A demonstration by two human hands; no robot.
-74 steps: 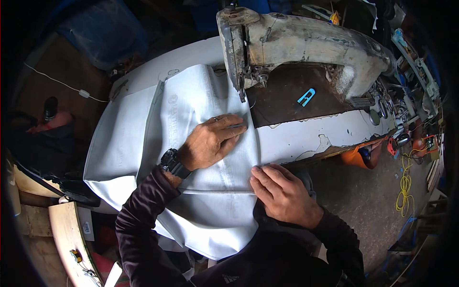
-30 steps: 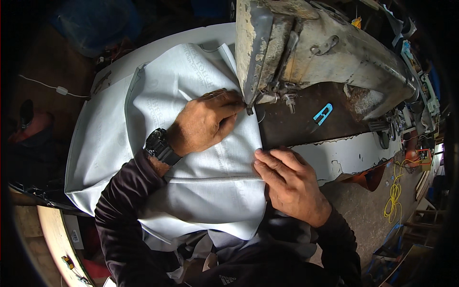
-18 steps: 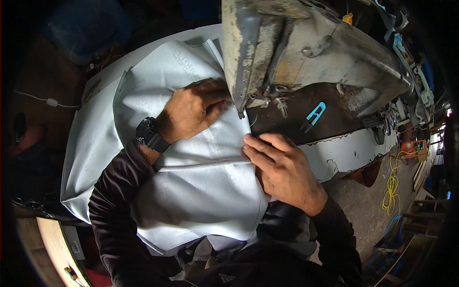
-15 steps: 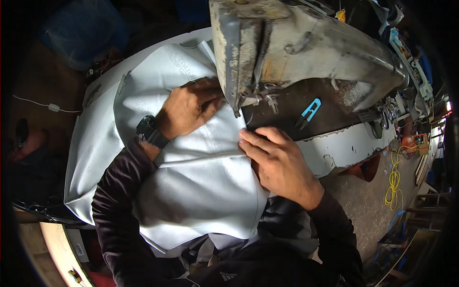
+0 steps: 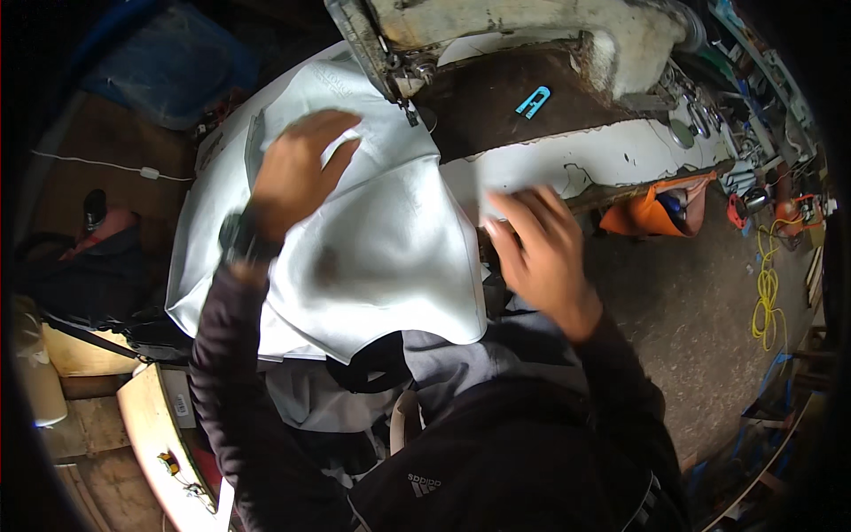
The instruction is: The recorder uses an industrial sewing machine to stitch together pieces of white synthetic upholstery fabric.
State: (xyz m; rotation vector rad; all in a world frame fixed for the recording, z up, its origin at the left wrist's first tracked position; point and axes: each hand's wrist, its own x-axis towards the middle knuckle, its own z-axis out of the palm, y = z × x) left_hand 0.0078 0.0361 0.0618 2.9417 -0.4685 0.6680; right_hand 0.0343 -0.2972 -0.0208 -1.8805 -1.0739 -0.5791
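Observation:
A large pale silvery-grey sheet of upholstery material (image 5: pixel 381 266), with a seam running across it, drapes over the work table and down over my lap. Above its far edge stands the head of an old, worn sewing machine (image 5: pixel 496 25), its presser foot (image 5: pixel 408 111) next to the sheet. My left hand (image 5: pixel 301 168) hovers over the sheet's left part, thumb apart from the fingers, nothing in it. Just right of the sheet's edge is my right hand (image 5: pixel 541 253), slightly blurred, fingers loosely bent and apart, holding nothing visible. Blue thread snips (image 5: pixel 533 102) lie on the dark machine bed.
The white table edge (image 5: pixel 612 155) is chipped. An orange pouch (image 5: pixel 660 208) hangs below it. Metal parts (image 5: pixel 696 115) crowd the table's right end. A yellow cable (image 5: pixel 767 306) lies on the floor at right, and a blue plastic-covered bundle (image 5: pixel 168 66) sits far left.
Both hands have come off the sheet near the presser foot; the left moved left, the right slightly right. The view has shifted, and the sheet's near edge has moved up from my lap.

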